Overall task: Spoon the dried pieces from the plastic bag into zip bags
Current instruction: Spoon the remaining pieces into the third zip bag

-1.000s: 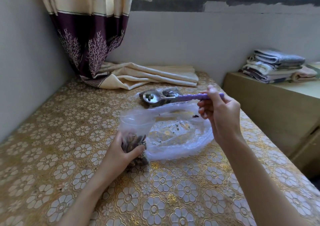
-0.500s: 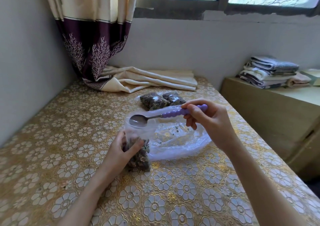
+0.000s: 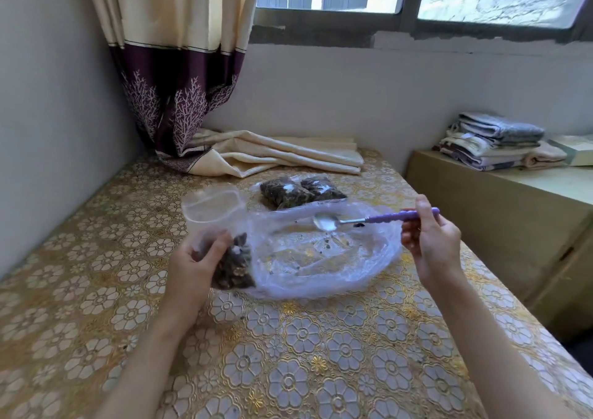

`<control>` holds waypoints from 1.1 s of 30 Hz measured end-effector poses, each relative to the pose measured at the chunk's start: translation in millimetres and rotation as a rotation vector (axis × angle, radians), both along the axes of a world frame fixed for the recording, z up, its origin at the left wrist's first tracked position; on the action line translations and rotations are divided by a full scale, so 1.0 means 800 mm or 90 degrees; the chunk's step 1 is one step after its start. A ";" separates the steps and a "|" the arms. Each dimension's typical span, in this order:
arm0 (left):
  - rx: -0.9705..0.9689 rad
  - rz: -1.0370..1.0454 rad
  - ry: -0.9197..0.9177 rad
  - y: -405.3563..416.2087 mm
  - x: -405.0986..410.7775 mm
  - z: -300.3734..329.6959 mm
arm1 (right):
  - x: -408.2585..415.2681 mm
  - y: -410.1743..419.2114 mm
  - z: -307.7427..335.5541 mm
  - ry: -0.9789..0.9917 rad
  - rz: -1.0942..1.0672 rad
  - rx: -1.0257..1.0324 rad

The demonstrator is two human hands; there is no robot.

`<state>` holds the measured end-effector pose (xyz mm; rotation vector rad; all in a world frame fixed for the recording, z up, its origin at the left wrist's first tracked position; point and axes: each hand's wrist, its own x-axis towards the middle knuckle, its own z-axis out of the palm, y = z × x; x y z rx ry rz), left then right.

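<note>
Purple-handled spoon [image 3: 362, 220] in right hand [image 3: 431, 242] over plastic bag [image 3: 324, 258].

A zip bag [image 3: 221, 245] stands upright on the table [image 3: 96, 306], mouth open at the top, its lower part packed with dark dried pieces [image 3: 236, 266]. It touches the left edge of the clear plastic bag [image 3: 324, 258], which lies slumped and spread wide, holding only scattered crumbs. A metal spoon [image 3: 362, 220] with a purple handle hangs level above the plastic bag, bowl to the left and looking empty. Behind, two filled zip bags [image 3: 300, 191] lie flat, side by side.
</note>
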<state>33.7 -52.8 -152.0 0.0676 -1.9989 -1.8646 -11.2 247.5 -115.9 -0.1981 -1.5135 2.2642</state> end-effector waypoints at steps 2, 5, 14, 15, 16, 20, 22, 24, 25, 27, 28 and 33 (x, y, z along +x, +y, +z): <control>0.001 0.049 0.005 -0.020 -0.004 0.000 | -0.008 0.008 -0.006 -0.036 -0.030 0.020; -0.065 0.152 -0.026 -0.047 -0.017 -0.013 | -0.024 0.017 -0.010 -0.090 -0.067 0.054; -0.157 0.195 -0.076 -0.054 -0.030 -0.019 | -0.086 0.054 -0.021 -0.311 -0.017 0.092; -0.154 0.197 -0.071 -0.052 -0.029 -0.017 | -0.091 0.058 -0.024 -0.333 -0.012 0.092; -0.163 0.207 -0.061 -0.050 -0.028 -0.015 | -0.093 0.062 -0.026 -0.350 -0.014 0.087; -0.264 0.353 0.087 -0.032 -0.013 -0.003 | -0.101 0.073 -0.035 -0.373 -0.024 0.060; -0.330 0.353 0.159 -0.019 -0.006 0.005 | -0.104 0.076 -0.037 -0.379 0.043 0.050; -0.397 0.250 0.125 -0.003 -0.004 0.010 | -0.103 0.073 -0.032 -0.403 0.125 0.059; -0.429 0.189 0.077 0.005 -0.005 0.011 | -0.102 0.070 -0.028 -0.420 0.159 0.065; -0.481 0.129 -0.006 0.021 -0.007 0.006 | -0.098 0.064 -0.019 -0.458 0.220 0.106; -0.500 0.120 -0.038 0.029 -0.008 0.001 | -0.097 0.062 -0.016 -0.477 0.255 0.137; -0.545 0.097 -0.193 0.043 -0.018 -0.018 | -0.095 0.054 -0.003 -0.470 0.341 0.233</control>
